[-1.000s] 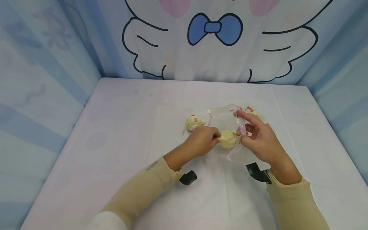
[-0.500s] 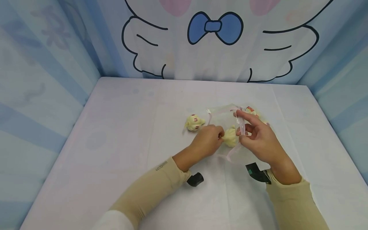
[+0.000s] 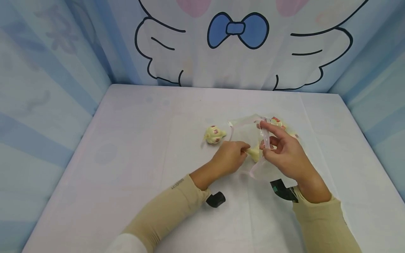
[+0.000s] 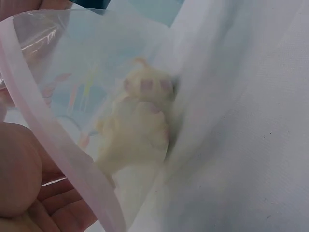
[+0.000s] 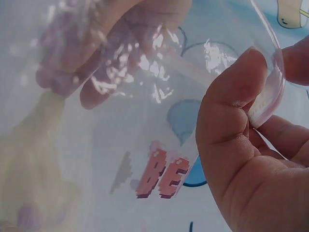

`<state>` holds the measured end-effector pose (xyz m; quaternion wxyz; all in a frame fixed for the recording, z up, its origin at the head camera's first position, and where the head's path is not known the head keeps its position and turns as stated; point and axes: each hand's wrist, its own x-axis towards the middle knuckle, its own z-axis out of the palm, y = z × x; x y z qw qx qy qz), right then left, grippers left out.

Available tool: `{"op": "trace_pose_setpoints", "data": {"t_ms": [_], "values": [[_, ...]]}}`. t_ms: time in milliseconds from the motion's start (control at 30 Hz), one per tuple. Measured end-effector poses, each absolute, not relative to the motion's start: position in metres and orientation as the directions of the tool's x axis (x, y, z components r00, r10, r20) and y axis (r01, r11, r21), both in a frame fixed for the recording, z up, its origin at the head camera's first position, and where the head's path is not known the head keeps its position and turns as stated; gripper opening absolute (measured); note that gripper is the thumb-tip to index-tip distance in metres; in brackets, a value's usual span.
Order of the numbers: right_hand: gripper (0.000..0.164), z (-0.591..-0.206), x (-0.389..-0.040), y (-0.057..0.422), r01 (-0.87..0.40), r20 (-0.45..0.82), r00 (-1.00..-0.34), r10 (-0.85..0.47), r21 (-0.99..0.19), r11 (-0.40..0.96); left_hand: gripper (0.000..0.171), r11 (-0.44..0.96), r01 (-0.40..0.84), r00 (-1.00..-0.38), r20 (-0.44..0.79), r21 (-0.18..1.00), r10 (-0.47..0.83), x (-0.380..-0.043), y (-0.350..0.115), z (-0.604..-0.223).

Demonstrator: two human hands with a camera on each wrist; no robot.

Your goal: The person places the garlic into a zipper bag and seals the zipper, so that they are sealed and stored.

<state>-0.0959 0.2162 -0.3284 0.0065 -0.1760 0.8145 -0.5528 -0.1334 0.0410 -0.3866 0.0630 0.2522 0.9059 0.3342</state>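
Observation:
My left hand pinches the narrow neck of a pale yellow garlic bulb, its round body inside the mouth of a clear plastic bag with a pink edge. In the right wrist view the bulb's neck shows blurred under those fingertips. My right hand holds the bag's edge up between thumb and fingers, seen close at the pink rim. More garlic bulbs lie in the far end of the bag, partly hidden by the right hand. In the left wrist view a bulb with reddish marks shows through the plastic.
Another garlic bulb with red marks lies on the white-covered table, left of the bag and just beyond the left hand. Patterned curtains stand behind the table and along both sides. Pink printed letters mark the bag.
My left hand has moved a little to the right, carrying the garlic bulb deeper into the bag, where less of it shows. My right hand keeps its hold on the edge.

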Motion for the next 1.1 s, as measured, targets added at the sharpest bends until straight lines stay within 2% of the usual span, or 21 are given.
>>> {"op": "trace_pose_setpoints", "data": {"t_ms": [367, 800, 1100], "values": [[0.064, -0.3307, -0.0956, 0.2182, -0.258, 0.167, -0.933, -0.320, -0.929, 0.265, 0.033, 0.575, 0.346, -0.831, -0.042, 0.741, 0.555, -0.1388, 0.0416, -0.3863], [0.064, -0.3306, -0.0977, 0.2185, -0.276, 0.186, -0.928, -0.323, -0.925, 0.261, 0.034, 0.595, 0.323, -0.820, -0.096, 0.736, 0.564, -0.1430, 0.0420, -0.3867], [0.062, -0.3318, -0.0978, 0.2199, -0.278, 0.200, -0.926, -0.319, -0.935, 0.222, 0.032, 0.575, 0.298, -0.744, -0.192, 0.762, 0.640, -0.1435, 0.0409, -0.3842]]}}
